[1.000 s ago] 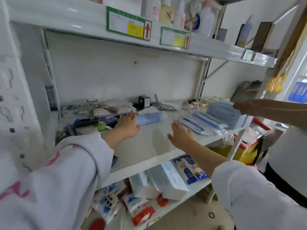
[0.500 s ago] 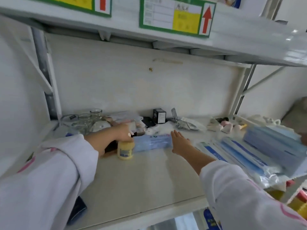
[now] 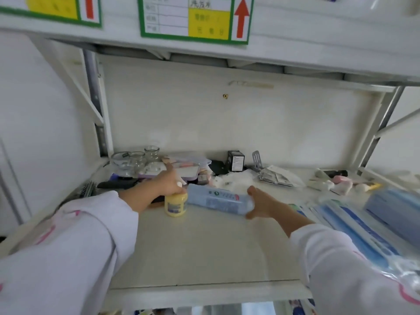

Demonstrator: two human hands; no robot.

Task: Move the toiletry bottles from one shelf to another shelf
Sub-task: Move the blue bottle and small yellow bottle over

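A small yellow bottle (image 3: 175, 204) stands upright on the white middle shelf (image 3: 204, 251). My left hand (image 3: 167, 184) is closed over its top. Just right of it a light-blue bottle (image 3: 218, 199) lies on its side. My right hand (image 3: 263, 204) grips its right end, fingers wrapped around it. The two bottles touch or nearly touch. The upper shelf (image 3: 295, 53) runs overhead, its edge carrying labels with red arrows; its top surface is out of sight.
Glass jars (image 3: 138, 159), a hairbrush (image 3: 87, 189), a small black box (image 3: 236, 160), foil packets (image 3: 275, 177) and small pink items (image 3: 341, 179) crowd the back of the shelf. Blue packaged goods (image 3: 368, 221) lie at the right. A metal upright (image 3: 97, 103) stands at the left.
The view has moved closer to the shelf. My right hand went from lying flat beside the light-blue bottle to gripping its right end. My left hand stays on the yellow bottle.
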